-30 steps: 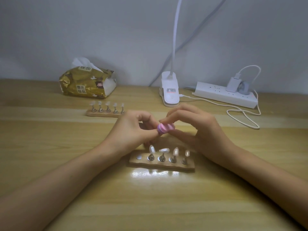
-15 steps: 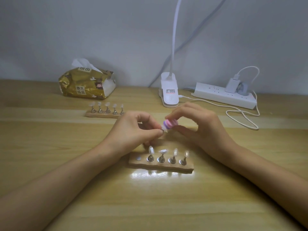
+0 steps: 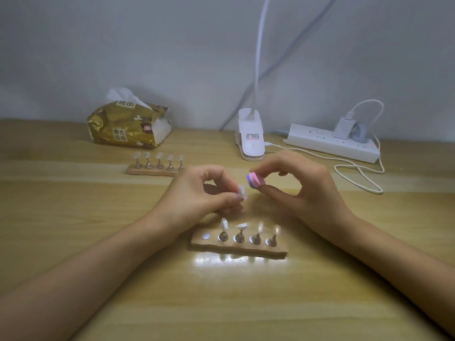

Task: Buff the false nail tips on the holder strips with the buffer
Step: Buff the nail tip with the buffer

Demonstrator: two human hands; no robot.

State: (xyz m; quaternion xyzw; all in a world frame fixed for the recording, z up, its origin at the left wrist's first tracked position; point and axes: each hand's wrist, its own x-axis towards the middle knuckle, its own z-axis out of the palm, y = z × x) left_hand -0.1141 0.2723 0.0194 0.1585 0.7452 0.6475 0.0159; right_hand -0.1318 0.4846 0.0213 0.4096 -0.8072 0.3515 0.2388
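On the near holder strip, four nail tips are seen mounted, one socket bare. Above it, a tip, apparently clear, is pinched in the left hand; the buffer, gripped by the right hand, has been drawn apart from it. A second strip lies beyond.

My wooden table carries two holder strips: the near strip at centre, the far strip at its eleven o'clock. A tissue pack sits further back at eleven, a lamp clip at twelve, a power strip with its looping cable at two.
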